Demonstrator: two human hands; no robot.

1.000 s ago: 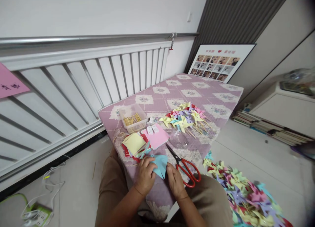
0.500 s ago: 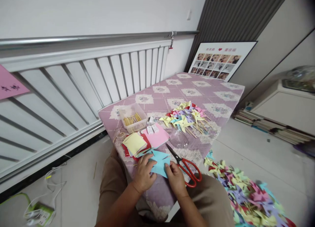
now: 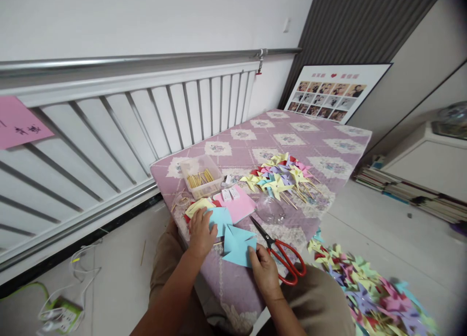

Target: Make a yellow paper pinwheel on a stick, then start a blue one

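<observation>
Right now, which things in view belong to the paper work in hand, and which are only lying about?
Apparently in the job: slit blue paper in right hand; other blue paper at left hand; scissors; sticks; pinwheels.

Seemingly just about: power strip; photo board; books.

Light: bright, diffuse | shadows: soft, under radiator pipe (image 3: 146,60) | glare: pipe's sheen | edges: stretched, right corners darkened | focus: board lettering (image 3: 335,76) smeared, probably motion blur

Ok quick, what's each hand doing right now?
Left hand: on a blue sheet by the paper pile; whether it grips cannot be told.
Right hand: closed, holding a slit blue square by its edge.
</observation>
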